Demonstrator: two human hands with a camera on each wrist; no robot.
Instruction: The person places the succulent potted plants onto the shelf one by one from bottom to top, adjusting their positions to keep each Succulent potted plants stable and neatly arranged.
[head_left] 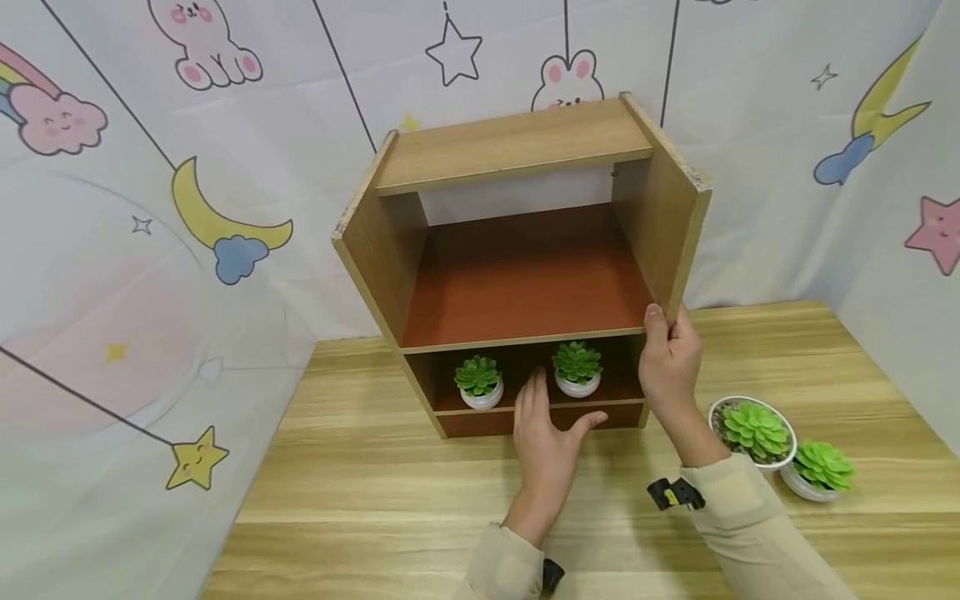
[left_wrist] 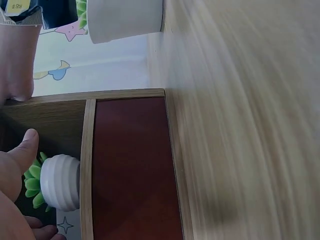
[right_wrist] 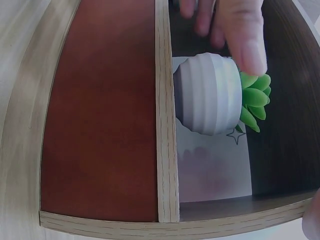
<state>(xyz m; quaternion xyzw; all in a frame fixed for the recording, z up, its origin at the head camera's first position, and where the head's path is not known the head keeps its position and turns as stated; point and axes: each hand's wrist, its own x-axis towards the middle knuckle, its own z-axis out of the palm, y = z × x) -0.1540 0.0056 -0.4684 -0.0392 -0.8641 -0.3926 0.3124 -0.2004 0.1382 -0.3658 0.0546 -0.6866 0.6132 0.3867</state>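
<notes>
A small wooden shelf unit [head_left: 517, 154] stands on the table, with a reddish-brown middle board [head_left: 525, 279]. In its low compartment are two green succulents in white pots, a left potted succulent [head_left: 480, 382] and a right potted succulent [head_left: 577, 369]. My left hand [head_left: 543, 437] reaches into this compartment between the pots, fingers extended and thumb spread towards the right pot. In the right wrist view that pot [right_wrist: 210, 95] is ribbed, and the left thumb is close to its leaves. My right hand [head_left: 671, 362] grips the unit's right side panel, thumb at the front edge.
On the table right of the unit, beside my right forearm, are a larger potted succulent [head_left: 753, 429] in a white bowl and a small potted succulent [head_left: 819, 471]. A printed cloth backdrop [head_left: 487, 50] hangs behind and at the sides. The wood-grain table [head_left: 337, 500] extends in front.
</notes>
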